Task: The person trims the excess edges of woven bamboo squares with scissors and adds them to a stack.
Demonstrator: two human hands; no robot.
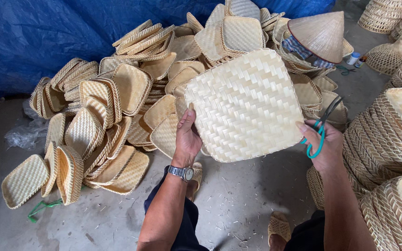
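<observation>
Left hand (187, 137) grips square woven tray (244, 105); right hand (325, 146) steadies edge, clasping teal-handled scissors (321, 130).

The square tray (244, 104) in the left hand (187, 139) is showing a tight weave of pale, flat bamboo-like strips, matt and dry-looking, with a bound rim, and the heaped trays (103, 121) behind it are showing the same straw-coloured weave. The scissors (320, 130) in the right hand (324, 146) are wearing smooth teal plastic handles over dark blades, while a shiny metal wristwatch (182, 173) is glinting. The floor (238, 200) is looking like rough grey concrete littered with fibre scraps, beside a blue plastic tarpaulin (33, 37) lying crinkled and slightly glossy.
</observation>
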